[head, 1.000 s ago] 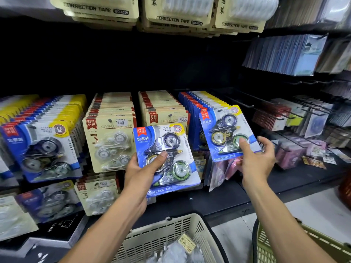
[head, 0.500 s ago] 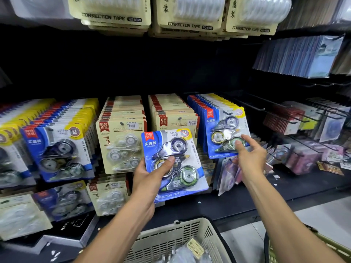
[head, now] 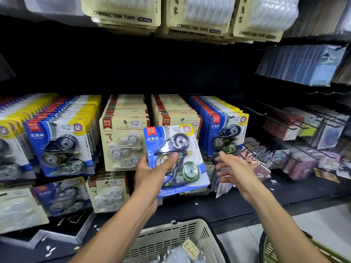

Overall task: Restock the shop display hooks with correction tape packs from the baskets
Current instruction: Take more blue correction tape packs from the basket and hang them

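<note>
Our left hand (head: 150,173) grips a blue correction tape pack (head: 175,158), thumb pressed across the blister front and fingers behind, held up in front of the hanging rows. The card reads "CORRECTION TAPE" along the bottom edge, with a red tag of Chinese characters top left, "ADS-2306" below it, and a small round logo on the yellow corner. Up top, beige packs (head: 197,18) read "CORRECTION TAPE NO-8320". The beige row (head: 124,141) beside our pack carries a big "3".

Half a second ago our right hand (head: 232,168) was touching the front pack on the right blue row (head: 227,135); now it's pulled back and down, fingers spread and holding nothing, a bit motion-blurred. That pack now hangs flush with its row. The left hand's pack has barely moved.

Another blue row (head: 58,147) hangs to the left, with more packs on the tier below. Further right are bare black hooks (head: 254,109) and assorted small goods. Below us sits a cream basket (head: 171,240) with clear-wrapped stuff inside, and a green basket (head: 273,251) at the lower right edge.
</note>
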The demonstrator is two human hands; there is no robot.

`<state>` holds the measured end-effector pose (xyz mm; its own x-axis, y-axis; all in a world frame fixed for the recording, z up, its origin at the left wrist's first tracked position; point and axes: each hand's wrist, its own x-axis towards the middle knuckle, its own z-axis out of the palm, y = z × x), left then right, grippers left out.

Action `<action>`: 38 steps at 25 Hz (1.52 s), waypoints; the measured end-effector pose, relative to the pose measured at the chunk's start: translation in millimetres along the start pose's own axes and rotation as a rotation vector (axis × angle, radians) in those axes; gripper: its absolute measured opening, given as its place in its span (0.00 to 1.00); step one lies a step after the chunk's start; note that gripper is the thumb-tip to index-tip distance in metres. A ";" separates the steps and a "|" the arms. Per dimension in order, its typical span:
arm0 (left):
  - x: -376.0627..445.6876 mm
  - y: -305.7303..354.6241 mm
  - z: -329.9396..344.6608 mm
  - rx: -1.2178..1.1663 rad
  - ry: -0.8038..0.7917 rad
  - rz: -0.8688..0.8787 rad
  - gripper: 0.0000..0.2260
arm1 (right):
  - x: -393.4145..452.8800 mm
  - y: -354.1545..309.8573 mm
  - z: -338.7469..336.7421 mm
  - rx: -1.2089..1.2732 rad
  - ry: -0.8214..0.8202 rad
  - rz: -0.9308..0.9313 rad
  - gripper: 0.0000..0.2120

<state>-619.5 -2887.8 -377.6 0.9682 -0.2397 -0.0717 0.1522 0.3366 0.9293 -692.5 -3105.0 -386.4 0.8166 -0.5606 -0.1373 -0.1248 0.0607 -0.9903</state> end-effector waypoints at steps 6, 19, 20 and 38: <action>-3.6 3.3 5.1 -0.053 -0.014 0.049 0.16 | -32.2 -12.0 38.8 -0.237 -0.122 -0.180 0.14; 3.7 1.0 0.6 -0.097 0.021 -0.003 0.09 | -6.9 -7.8 -16.3 0.314 0.339 -0.169 0.07; 3.2 2.1 0.2 -0.096 0.020 -0.001 0.09 | -4.3 -4.3 -27.6 0.378 0.416 -0.165 0.07; 1.7 -1.3 3.3 -0.075 -0.037 -0.016 0.10 | 22.4 8.0 -45.8 0.346 0.672 -0.172 0.09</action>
<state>-618.8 -2891.7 -377.8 0.9577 -0.2786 -0.0720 0.1837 0.3991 0.8983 -701.0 -3155.0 -396.4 0.2771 -0.9596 -0.0485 0.2460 0.1197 -0.9618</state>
